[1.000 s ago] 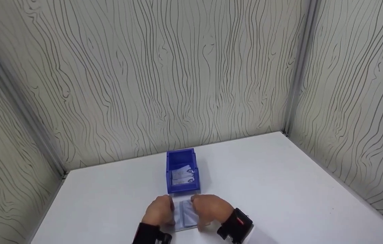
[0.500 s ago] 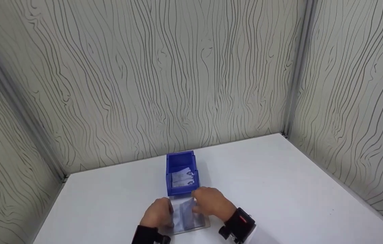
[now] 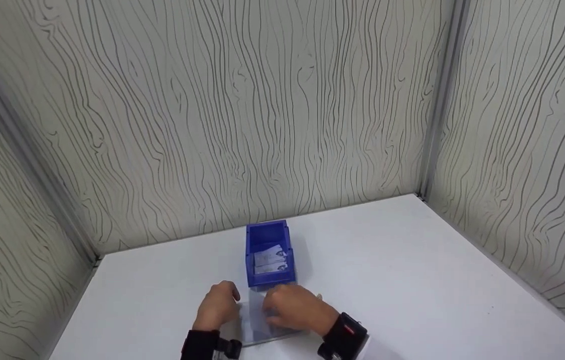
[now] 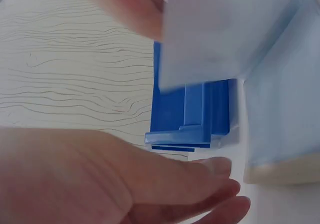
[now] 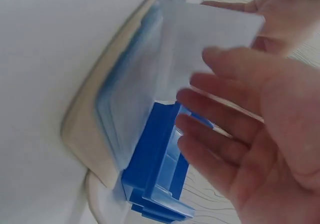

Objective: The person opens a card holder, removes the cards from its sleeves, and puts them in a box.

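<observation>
A card album with see-through sleeve pages [image 3: 257, 322] lies spread on the white table; its beige cover [image 5: 82, 129] shows in the right wrist view. One clear page [image 4: 210, 38] stands raised from the rest. My right hand [image 3: 295, 307] is over the album, its loosely bent fingers [image 5: 220, 103] right against that page in the right wrist view. Just off the album's left side is my left hand [image 3: 217, 305]. Its fingers [image 4: 200, 184] reach forward with nothing between them.
Behind the album, close to its far edge, stands a blue bin [image 3: 272, 281]. Printed cards [image 3: 269, 260] lie inside it. A wood-grain patterned wall [image 3: 262, 125] rises along the back of the table [image 3: 387, 260].
My right hand has swept left across the album, and a page now stands up toward the left. My left hand has drawn back left, away from the album's edge.
</observation>
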Motion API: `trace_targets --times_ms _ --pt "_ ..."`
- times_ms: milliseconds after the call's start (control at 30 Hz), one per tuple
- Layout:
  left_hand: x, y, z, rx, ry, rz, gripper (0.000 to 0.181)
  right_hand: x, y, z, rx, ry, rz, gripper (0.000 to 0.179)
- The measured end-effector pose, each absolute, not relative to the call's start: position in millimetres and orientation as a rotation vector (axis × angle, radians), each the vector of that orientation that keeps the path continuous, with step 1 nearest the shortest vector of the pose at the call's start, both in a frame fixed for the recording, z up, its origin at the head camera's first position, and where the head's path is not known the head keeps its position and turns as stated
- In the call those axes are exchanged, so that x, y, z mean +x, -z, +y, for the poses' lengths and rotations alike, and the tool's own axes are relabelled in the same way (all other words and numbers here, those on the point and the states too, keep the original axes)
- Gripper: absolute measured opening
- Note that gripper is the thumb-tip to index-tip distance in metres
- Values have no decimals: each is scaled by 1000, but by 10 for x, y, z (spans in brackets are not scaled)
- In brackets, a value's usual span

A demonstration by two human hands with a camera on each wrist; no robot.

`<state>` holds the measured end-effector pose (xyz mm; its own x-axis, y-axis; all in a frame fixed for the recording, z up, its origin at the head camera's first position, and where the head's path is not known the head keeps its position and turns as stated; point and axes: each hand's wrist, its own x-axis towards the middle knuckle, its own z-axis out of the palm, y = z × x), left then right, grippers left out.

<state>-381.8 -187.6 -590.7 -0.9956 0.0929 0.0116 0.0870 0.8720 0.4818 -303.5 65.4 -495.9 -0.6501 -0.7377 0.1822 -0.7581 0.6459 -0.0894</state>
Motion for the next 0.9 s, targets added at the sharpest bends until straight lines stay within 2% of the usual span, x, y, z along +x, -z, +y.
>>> trace_targets --times_ms 133,333,500,633,767,900 --pt "-3773 5795 -1867 88 -780 3000 15 -3006 5003 677 1437 -137 -2729 26" --pt "-3738 5726 -1795 128 -793 2960 11 -3005 4986 713 1426 -161 -2840 37" --pt "-3349 5228 -1553 180 -903 2852 10 -3010 4912 766 1241 -223 -2984 43" --pt "-3047 4847 -1371 202 -1062 2723 10 -3026 4826 819 1044 -225 -3047 40" --pt "-2966 4806 -1266 220 -1103 2653 11 -3024 4763 856 872 -280 -3121 39" --pt "-2984 4887 -1206 176 -1103 2620 11 -3011 4749 872 822 -300 -3168 43"
